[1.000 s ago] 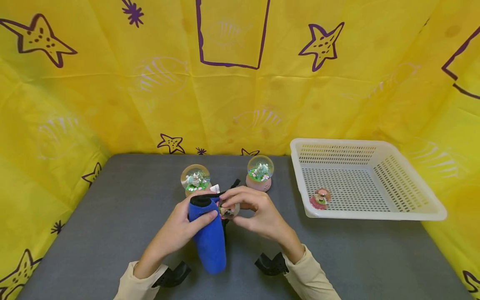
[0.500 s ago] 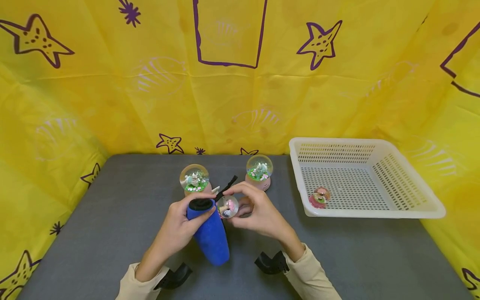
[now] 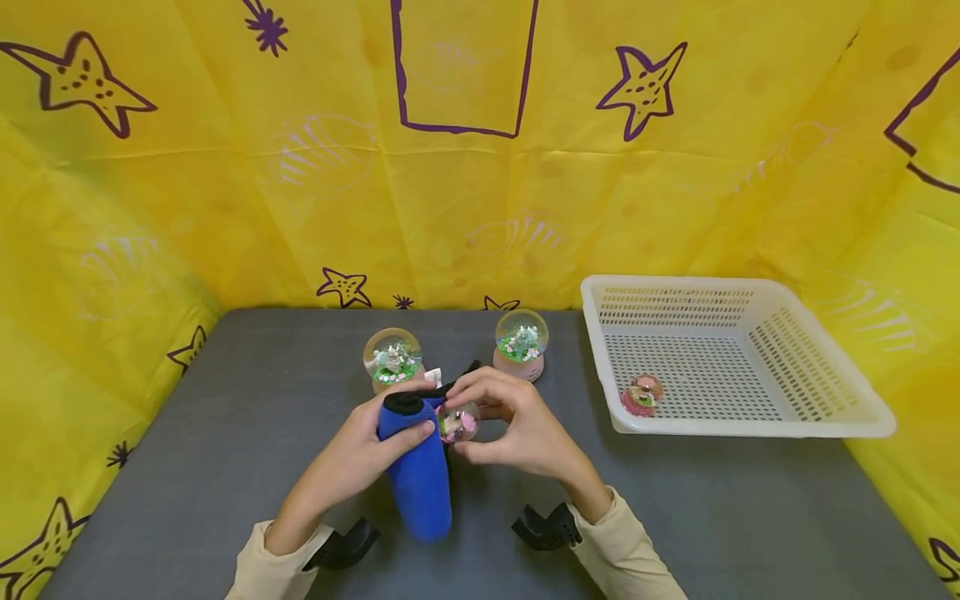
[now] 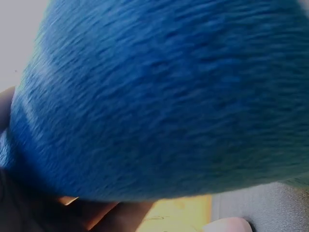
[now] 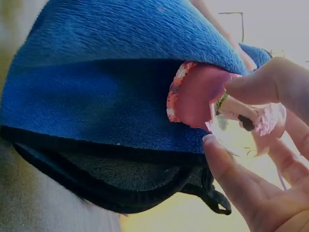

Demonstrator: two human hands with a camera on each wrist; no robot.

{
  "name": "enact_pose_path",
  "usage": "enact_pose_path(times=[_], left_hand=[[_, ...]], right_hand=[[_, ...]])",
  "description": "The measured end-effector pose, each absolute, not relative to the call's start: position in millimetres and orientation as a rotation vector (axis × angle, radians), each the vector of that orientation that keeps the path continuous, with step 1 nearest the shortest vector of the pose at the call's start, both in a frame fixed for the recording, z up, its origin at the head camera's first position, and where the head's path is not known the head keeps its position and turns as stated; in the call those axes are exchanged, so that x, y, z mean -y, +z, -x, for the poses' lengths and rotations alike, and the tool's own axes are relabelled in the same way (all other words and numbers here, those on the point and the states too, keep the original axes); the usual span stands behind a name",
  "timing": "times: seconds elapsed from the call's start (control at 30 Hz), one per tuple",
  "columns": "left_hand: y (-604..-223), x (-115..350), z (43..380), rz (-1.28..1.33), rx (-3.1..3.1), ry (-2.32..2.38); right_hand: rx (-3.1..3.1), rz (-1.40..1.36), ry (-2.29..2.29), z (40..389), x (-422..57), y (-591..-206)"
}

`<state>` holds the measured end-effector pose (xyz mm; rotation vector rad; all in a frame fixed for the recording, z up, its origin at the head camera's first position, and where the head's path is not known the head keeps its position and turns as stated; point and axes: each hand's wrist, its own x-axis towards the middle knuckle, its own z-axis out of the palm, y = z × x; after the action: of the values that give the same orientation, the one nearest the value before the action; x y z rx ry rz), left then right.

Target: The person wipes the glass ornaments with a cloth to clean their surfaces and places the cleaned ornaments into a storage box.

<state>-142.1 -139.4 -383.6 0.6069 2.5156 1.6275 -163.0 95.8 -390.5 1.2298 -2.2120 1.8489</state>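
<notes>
My left hand (image 3: 352,454) grips a folded blue plush cloth (image 3: 420,492) with black edging, thumb on its near side. A small snow globe (image 3: 461,423) sits between the thumb and fingers of my right hand (image 3: 521,425). Seen from the right wrist, its pink base (image 5: 198,95) lies against the blue cloth, and pink and dark figures show inside the clear dome. The cloth's black loop (image 5: 217,203) hangs below. Blue pile fills most of the left wrist view, hiding much of that hand.
Two larger snow globes (image 3: 393,357) (image 3: 521,343) on pink bases stand behind the hands on the grey table (image 3: 195,467). At right, a white perforated basket (image 3: 750,427) contains another small pink-based globe (image 3: 641,395). A yellow printed cloth (image 3: 450,208) hangs behind.
The small globe has turned within my right fingers, its dome facing differently. The blue cloth's lower end swung right and up, then back left and down. Both hands stay near the same place.
</notes>
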Motion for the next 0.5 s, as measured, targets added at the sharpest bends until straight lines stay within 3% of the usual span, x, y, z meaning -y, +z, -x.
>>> enact_pose_path(times=[0.2,0.5], left_hand=[[-383.9,139.1,140.8,-0.678,-2.461,1.605],[-380.5,136.5,138.6,-0.458,-2.673,1.676]], right_hand=[[2.207,-1.253,1.864,160.9,-96.6,-391.5],[2.174,-1.367,1.856,160.5,-95.3,-389.9]])
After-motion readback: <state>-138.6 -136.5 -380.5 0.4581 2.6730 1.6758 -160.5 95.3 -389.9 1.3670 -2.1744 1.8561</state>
